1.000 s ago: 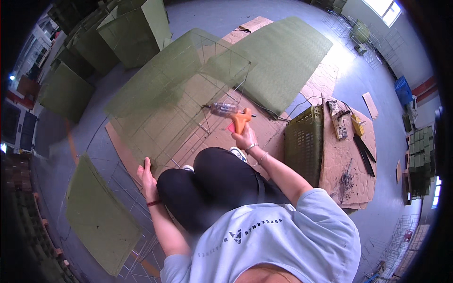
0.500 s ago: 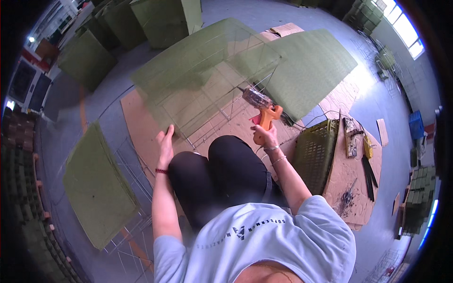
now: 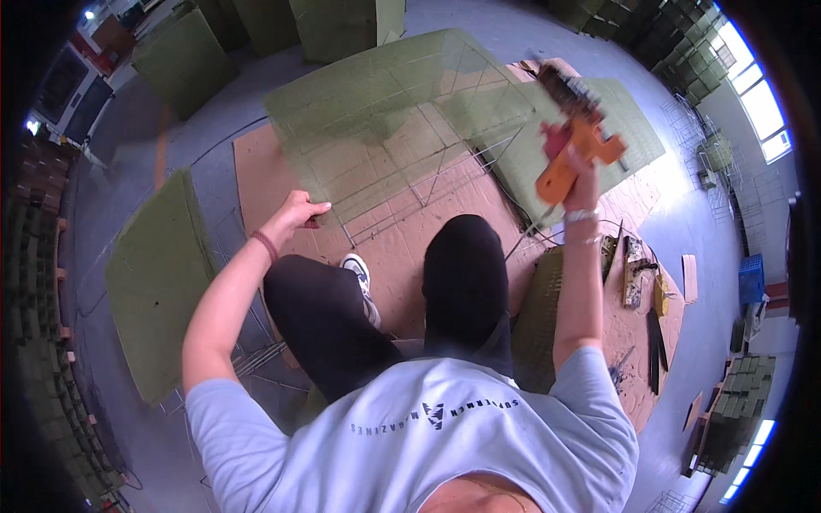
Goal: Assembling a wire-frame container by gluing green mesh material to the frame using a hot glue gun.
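A thin, see-through green mesh sheet (image 3: pixel 359 96) lies over a metal wire frame (image 3: pixel 425 195) in front of me. At the sheet's near left corner, my left hand (image 3: pixel 299 210) is closed with its thumb stretched along the edge, gripping the sheet. My right hand (image 3: pixel 582 186) is wrapped round the handle of an orange glue gun (image 3: pixel 560 177), raised to the right of the frame. Its dark, stained nozzle end points up and to the left, slightly blurred. Another green sheet (image 3: pixel 620 115) lies beyond it, partly under the frame.
Flat cardboard (image 3: pixel 256 171) lies under the work. A green plastic crate (image 3: pixel 543 295) stands by my right knee, beside cardboard (image 3: pixel 637 329) holding tools and black strips. Stacked green sheets (image 3: pixel 158 291) rest on wire frames at left. Green boxes (image 3: pixel 333 30) stand at the back.
My right hand has lifted the glue gun up and to the right, away from the frame. My left hand has closed at the sheet's corner, and my knees have spread apart.
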A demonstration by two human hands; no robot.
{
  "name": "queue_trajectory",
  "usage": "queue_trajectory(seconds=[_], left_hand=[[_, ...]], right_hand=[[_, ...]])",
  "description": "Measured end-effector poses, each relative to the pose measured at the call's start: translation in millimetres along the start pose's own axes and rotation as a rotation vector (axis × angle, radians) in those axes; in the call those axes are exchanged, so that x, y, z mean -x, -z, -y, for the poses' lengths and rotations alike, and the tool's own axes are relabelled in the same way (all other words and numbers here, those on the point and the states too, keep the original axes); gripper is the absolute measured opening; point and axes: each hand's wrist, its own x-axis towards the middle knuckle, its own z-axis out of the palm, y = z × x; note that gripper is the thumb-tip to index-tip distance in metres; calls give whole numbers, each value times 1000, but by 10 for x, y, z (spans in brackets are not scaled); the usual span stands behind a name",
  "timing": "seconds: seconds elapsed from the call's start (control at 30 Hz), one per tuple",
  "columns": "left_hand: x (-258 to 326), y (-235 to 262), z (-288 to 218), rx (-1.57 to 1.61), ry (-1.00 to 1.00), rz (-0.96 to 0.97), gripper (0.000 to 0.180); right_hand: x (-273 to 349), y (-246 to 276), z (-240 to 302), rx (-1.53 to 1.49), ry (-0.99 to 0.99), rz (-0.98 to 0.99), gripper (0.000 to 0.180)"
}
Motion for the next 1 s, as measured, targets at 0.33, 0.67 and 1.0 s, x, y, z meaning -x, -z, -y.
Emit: queue_trajectory(seconds=[0.33, 0.67, 1.0], left_hand=[[-5, -42, 320, 267, -45, 57, 20], [119, -83, 287, 182, -161, 30, 11], [172, -93, 233, 143, -118, 32, 9]], right_hand=[[-142, -878, 25, -241, 10, 150, 32], [953, -434, -1792, -609, -447, -234, 31], [987, -488, -1864, -498, -601, -175, 27]])
